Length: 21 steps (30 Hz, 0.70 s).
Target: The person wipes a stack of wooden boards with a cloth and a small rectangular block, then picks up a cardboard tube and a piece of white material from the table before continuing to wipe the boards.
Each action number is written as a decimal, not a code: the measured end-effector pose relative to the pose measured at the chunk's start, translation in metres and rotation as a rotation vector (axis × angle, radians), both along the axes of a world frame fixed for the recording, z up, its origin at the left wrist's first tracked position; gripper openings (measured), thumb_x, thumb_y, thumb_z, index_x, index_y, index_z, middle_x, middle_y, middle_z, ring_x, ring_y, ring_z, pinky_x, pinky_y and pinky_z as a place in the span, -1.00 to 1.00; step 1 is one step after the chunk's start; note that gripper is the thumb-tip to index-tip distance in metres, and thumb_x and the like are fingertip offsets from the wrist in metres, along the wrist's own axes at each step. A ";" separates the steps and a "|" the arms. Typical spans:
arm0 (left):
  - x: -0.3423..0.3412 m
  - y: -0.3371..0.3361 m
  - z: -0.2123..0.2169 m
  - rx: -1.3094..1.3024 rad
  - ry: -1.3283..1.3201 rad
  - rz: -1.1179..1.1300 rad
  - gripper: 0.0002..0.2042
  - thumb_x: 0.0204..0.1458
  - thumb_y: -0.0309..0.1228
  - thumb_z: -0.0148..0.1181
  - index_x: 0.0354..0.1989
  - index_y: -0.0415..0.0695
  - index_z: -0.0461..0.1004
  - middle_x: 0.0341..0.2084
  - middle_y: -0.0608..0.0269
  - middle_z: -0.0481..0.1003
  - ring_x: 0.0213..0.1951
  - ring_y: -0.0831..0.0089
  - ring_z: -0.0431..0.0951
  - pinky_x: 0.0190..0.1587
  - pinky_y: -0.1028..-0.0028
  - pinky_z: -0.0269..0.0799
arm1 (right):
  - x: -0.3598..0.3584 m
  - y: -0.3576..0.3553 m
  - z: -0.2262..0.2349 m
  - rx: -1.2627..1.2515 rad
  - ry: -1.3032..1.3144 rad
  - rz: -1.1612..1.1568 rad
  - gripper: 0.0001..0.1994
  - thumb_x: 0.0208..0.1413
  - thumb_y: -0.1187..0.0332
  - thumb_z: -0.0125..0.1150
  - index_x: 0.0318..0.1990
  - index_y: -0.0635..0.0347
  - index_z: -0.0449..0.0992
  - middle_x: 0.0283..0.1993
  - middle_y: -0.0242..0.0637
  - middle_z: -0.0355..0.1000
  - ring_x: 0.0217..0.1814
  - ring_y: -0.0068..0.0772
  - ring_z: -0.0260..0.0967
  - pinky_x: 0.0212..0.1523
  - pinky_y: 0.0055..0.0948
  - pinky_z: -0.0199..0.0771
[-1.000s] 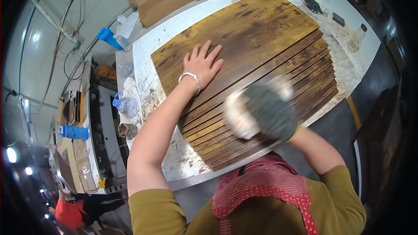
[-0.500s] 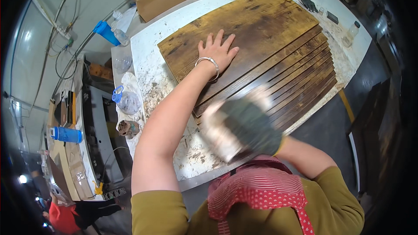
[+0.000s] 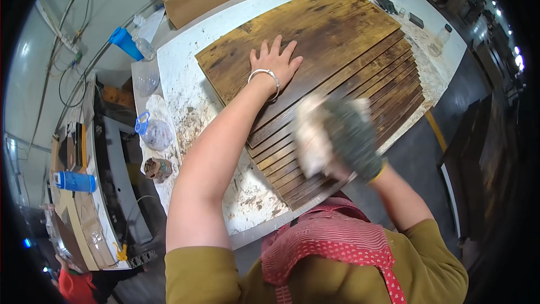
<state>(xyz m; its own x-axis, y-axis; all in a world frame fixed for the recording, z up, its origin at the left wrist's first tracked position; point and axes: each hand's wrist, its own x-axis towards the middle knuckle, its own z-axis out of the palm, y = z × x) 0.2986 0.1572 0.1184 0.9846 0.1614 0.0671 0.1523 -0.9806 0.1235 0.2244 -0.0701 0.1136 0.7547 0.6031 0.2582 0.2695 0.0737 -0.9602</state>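
Where the bare left hand [image 3: 275, 66] lies: fingers spread flat on the top board [image 3: 337, 17], probably to brace it.
Gloved right hand [image 3: 353, 135]: blurred, seemingly gripping a white cloth wad [image 3: 311, 141].
Wood-grain boards [image 3: 388, 79]: staggered on the white table [image 3: 242, 208], perhaps to expose each edge.

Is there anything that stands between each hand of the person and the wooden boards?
The right hand wears a dark glove and holds a pale, blurred wad over the stepped wooden boards, so both come between; contact is too blurred to tell. Nothing visible stands between the bare left hand and the top board.
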 end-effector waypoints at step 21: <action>-0.001 -0.020 0.013 0.054 0.012 -0.002 -0.48 0.17 0.04 -0.25 0.30 0.25 0.10 0.35 0.26 -0.03 0.33 0.12 -0.04 0.28 -0.02 -0.17 | 0.188 -0.197 -0.036 -0.936 -1.036 -0.651 -0.73 0.00 0.45 0.09 -0.10 0.24 0.44 -0.19 -0.20 0.44 -0.12 -0.30 0.39 -0.04 -0.30 0.40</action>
